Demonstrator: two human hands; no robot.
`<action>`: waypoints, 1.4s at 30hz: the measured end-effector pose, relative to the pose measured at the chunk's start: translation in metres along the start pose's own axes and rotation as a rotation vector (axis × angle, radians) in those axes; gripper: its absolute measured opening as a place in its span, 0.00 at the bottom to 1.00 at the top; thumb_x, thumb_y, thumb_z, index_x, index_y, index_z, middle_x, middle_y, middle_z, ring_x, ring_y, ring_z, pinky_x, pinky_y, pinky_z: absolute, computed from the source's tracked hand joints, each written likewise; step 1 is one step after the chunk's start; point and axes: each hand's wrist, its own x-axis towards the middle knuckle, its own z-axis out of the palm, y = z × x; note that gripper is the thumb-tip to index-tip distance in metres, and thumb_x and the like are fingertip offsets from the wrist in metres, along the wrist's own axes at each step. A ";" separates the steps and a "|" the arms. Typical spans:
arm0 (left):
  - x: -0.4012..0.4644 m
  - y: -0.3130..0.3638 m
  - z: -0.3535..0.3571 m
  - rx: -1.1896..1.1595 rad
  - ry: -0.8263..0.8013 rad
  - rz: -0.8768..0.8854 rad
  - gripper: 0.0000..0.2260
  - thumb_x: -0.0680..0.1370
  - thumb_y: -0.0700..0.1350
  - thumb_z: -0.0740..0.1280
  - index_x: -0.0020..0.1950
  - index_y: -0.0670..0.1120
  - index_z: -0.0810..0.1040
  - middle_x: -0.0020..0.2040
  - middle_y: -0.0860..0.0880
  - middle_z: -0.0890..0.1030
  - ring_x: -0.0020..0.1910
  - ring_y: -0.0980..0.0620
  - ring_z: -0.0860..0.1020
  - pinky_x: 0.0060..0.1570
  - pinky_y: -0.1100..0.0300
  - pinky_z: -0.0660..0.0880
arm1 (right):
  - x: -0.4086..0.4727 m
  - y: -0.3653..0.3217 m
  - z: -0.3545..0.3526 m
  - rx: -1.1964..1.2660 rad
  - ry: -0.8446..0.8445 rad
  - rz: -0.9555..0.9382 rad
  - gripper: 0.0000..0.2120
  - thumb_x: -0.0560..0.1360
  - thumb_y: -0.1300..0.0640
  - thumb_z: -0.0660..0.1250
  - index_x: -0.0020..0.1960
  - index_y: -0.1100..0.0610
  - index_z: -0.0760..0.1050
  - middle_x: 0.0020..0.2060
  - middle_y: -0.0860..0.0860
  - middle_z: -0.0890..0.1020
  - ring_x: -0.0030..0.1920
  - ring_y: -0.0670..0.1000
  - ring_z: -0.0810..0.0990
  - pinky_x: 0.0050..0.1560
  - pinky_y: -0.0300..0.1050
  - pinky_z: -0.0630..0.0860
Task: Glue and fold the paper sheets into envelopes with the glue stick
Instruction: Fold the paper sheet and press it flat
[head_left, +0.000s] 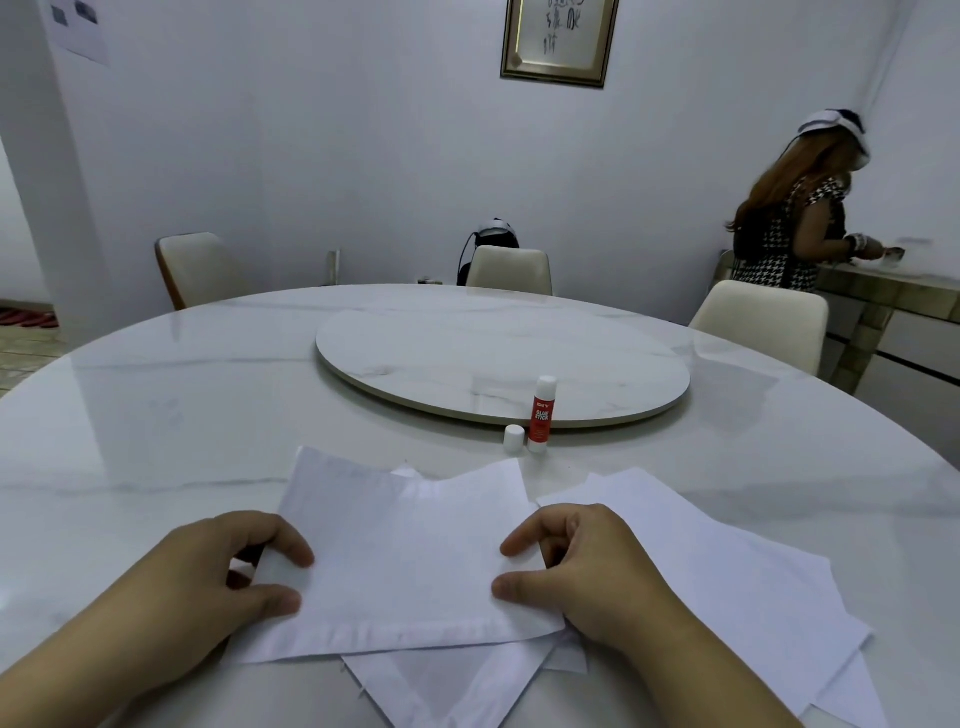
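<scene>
A folded white paper sheet (400, 561) lies in front of me on the marble table (156, 426). My left hand (218, 577) pinches its left edge between thumb and fingers. My right hand (576, 566) pinches its right edge the same way. Under it lies another folded sheet (441, 686) with a pointed flap toward me. A stack of flat white sheets (727, 587) lies to the right, partly under my right hand. The glue stick (541, 414) stands upright and uncapped beyond the paper, its white cap (514, 439) beside it on the left.
A round turntable (498, 358) sits in the table's middle, just behind the glue stick. Three cream chairs (511, 270) ring the far side. A person (795, 218) stands at a side counter at the back right.
</scene>
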 end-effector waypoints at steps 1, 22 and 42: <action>0.000 0.000 0.000 0.006 -0.003 0.004 0.16 0.64 0.47 0.78 0.43 0.66 0.80 0.42 0.56 0.82 0.36 0.58 0.81 0.43 0.64 0.76 | -0.001 0.000 0.001 -0.015 -0.001 -0.004 0.10 0.58 0.55 0.79 0.37 0.51 0.82 0.20 0.43 0.68 0.23 0.41 0.66 0.27 0.32 0.65; 0.031 0.042 0.064 0.488 -0.089 0.128 0.26 0.81 0.55 0.44 0.77 0.50 0.42 0.79 0.54 0.42 0.77 0.56 0.41 0.74 0.57 0.40 | 0.031 -0.003 0.061 -0.750 -0.200 -0.076 0.32 0.79 0.40 0.43 0.78 0.53 0.39 0.79 0.48 0.41 0.77 0.46 0.40 0.74 0.44 0.37; 0.029 0.024 0.051 0.490 -0.020 -0.091 0.43 0.70 0.72 0.44 0.77 0.50 0.41 0.79 0.55 0.43 0.77 0.57 0.43 0.75 0.51 0.42 | 0.027 -0.002 0.050 -0.607 -0.012 0.032 0.50 0.67 0.26 0.54 0.78 0.53 0.44 0.78 0.49 0.54 0.77 0.50 0.51 0.75 0.47 0.46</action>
